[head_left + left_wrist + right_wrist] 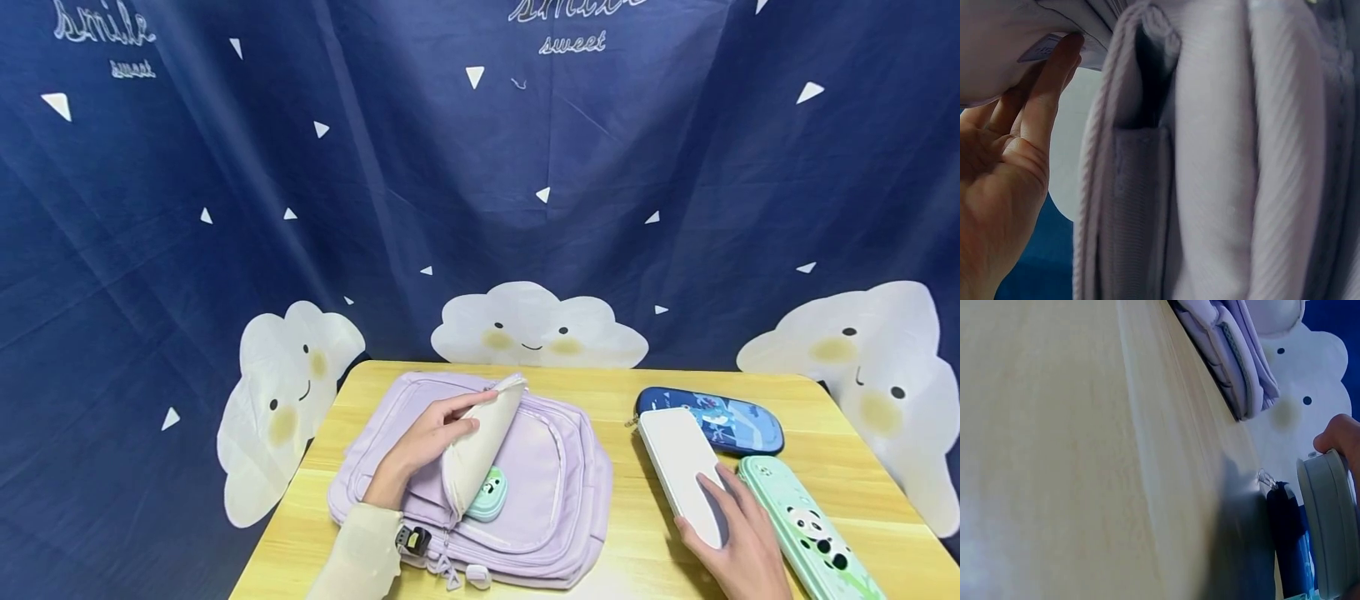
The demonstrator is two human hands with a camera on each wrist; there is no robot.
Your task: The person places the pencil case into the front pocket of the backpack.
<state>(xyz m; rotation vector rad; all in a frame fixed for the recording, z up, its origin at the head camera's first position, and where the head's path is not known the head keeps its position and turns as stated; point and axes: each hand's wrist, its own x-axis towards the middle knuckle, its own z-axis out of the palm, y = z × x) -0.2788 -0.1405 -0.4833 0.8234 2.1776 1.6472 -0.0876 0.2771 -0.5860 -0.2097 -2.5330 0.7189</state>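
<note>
Over the table (637, 533), one white case (678, 458) is gripped by the right hand (741, 533), near one blue case (750, 423), one panda case (813, 529); the flap (487, 433) of one lilac bag (528, 467) is pinched by the left hand (429, 437), one small case (487, 500) beneath.

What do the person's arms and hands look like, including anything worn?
The left hand is ungloved, below a long cream sleeve; a small black-and-yellow piece shows beside it, possibly worn. The right hand is ungloved too; no sleeve shows there.
</note>
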